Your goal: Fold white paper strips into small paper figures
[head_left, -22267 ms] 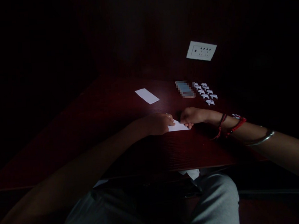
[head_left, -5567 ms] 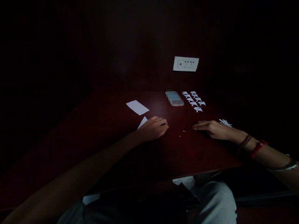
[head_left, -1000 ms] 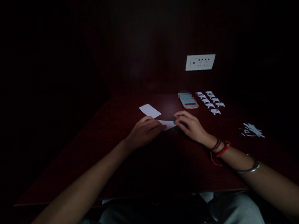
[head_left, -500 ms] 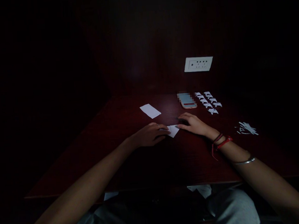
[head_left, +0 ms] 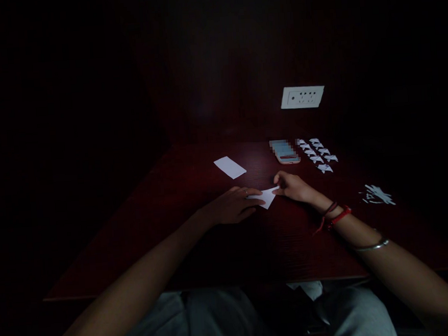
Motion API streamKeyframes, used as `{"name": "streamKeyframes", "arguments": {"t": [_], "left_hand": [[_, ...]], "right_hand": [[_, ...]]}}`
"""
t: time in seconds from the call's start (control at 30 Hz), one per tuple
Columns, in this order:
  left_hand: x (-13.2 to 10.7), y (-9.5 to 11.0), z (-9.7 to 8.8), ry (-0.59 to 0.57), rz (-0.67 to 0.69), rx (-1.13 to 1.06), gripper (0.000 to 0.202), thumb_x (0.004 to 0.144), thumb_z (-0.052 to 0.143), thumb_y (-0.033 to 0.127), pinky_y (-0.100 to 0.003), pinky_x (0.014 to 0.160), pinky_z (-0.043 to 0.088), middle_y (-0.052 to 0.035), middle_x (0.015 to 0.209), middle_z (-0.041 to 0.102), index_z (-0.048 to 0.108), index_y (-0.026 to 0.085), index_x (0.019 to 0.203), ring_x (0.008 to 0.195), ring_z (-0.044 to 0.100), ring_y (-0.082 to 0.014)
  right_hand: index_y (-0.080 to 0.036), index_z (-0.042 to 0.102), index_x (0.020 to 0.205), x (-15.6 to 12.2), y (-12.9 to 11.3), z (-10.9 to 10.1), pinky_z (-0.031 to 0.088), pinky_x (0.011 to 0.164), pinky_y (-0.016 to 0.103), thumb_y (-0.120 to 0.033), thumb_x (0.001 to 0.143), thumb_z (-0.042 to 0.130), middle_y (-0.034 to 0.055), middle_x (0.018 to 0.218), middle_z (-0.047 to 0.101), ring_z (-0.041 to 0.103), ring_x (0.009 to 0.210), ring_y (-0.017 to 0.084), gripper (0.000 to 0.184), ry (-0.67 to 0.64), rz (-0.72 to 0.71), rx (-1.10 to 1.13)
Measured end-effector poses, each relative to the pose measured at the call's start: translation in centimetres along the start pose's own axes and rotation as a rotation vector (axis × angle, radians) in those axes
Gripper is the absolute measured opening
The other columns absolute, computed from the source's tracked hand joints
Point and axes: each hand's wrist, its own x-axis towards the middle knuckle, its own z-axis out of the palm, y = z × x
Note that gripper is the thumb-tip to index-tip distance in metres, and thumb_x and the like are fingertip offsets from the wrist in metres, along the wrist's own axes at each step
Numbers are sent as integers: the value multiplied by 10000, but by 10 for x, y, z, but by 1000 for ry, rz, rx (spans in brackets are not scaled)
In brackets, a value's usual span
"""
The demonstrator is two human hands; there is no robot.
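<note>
A small piece of white folded paper (head_left: pixel 268 199) lies on the dark red table between my hands, its lower point toward me. My left hand (head_left: pixel 234 204), with a ring on one finger, rests flat with outstretched fingers over the paper's left part and covers it. At the paper's right corner, my right hand (head_left: pixel 292 186) pinches the edge between thumb and curled fingers. Red cords and a silver bangle circle the right wrist and forearm. Beyond my hands lies a flat white sheet of paper (head_left: pixel 229 167).
A phone (head_left: pixel 287 153), partly blurred, lies toward the back of the table (head_left: pixel 144 235). Right of it stand two rows of several small folded paper pieces (head_left: pixel 325 168). Thin paper strips (head_left: pixel 379 194) are heaped at the right. A socket plate (head_left: pixel 302 97) is on the back wall.
My right fingers have curled in and now pinch the paper's right corner, which is slightly raised. The left hand stays on the paper. The whole view has shifted a little.
</note>
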Motion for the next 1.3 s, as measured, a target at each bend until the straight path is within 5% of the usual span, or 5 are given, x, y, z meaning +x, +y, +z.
{"name": "streamKeyframes", "arguments": {"t": [0.17,0.37,0.63,0.8,1.3], "left_hand": [[4,2,0,3,-21,-20,334,821,407,259,-348,858,326,-64,1157,465,412,206,1151,1041,425,-188],[6,2,0,-5,-28,-5,343,822,401,251,-353,857,327,-66,1169,452,402,192,1160,1044,413,-197],[4,-3,6,-7,-21,7,352,834,379,271,-356,867,333,-61,1191,438,393,187,1175,1049,413,-192],[4,-4,6,34,-16,-27,331,822,402,229,-330,877,338,-46,1187,445,415,214,1152,1057,427,-170],[3,0,3,-11,-34,0,353,817,399,218,-303,843,355,-37,1219,408,394,227,1171,1028,450,-169]], "right_hand": [[-140,597,834,-1,4,4,385,582,226,-254,594,630,-15,646,549,499,582,94,267,43,94,194],[-108,633,684,-10,-5,1,381,524,219,-325,632,592,-2,570,570,481,517,85,227,-60,139,412],[-175,646,845,-17,-12,5,425,631,244,-227,725,521,18,742,640,565,666,125,180,76,-195,48],[-182,620,943,-23,-13,-2,429,767,255,-162,779,452,45,925,617,565,835,132,236,-60,-527,-138],[-192,614,950,-20,-5,-4,443,781,286,-164,792,445,52,973,584,552,869,143,233,-150,-646,-260]]}}
